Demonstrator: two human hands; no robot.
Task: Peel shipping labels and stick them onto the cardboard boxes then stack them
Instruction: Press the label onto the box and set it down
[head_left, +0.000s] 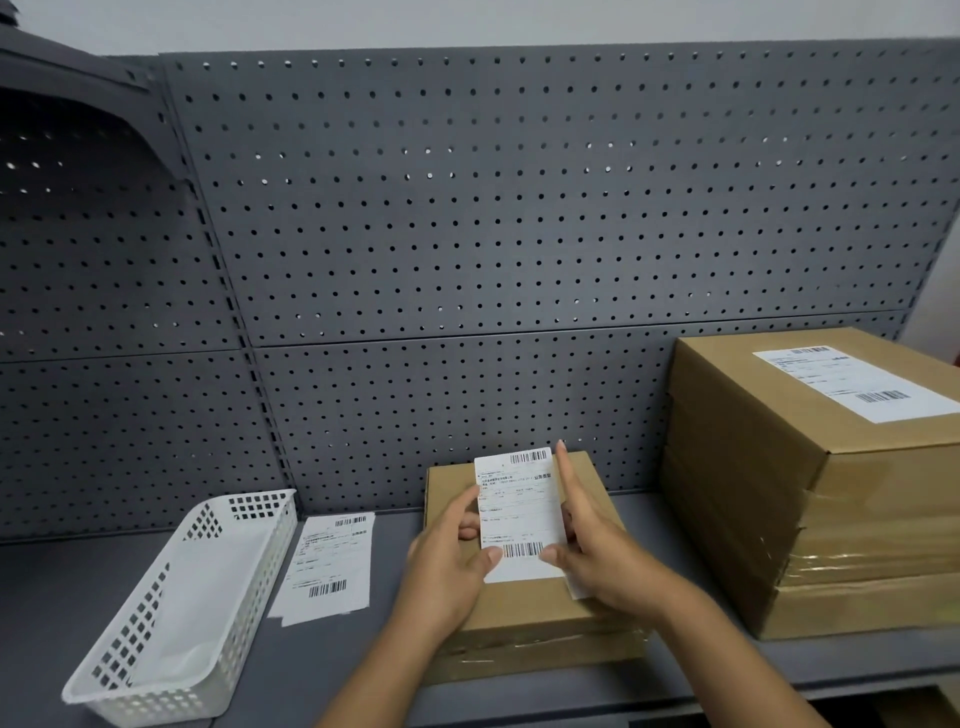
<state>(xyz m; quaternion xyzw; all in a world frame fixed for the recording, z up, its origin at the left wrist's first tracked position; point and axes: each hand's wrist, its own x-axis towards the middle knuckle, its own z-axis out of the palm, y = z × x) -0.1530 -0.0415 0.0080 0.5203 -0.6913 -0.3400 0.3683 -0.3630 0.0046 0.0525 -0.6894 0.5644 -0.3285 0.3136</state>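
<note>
The white rectangular paper shipping label (519, 512) is held above a small flat brown cardboard box (452, 486), printed face toward the camera. Its long axis runs away from the person, with the far end leaning slightly left. One barcode sits at the far right corner and another near the close end.

The left hand (447, 561) pinches the label's near left part. Its thumb (491, 557) lies on the front by the lower barcode and its curled fingers sit behind the left edge. The right hand (602, 551) holds the opposite side. Its thumb (553, 557) presses the near right corner, and its straight fingers (569, 478) lie together along the right edge, pointing away past the label's far end. The label lies between the two hands, clamped at both lower corners.

The small box rests on a grey metal shelf (52, 597) in front of a grey perforated back panel (467, 208). To the right stands a stack of larger brown cardboard boxes (831, 519), the top one bearing a stuck white label (852, 382). To the left lie loose white label sheets (327, 566) beside a white plastic lattice basket (182, 597).
</note>
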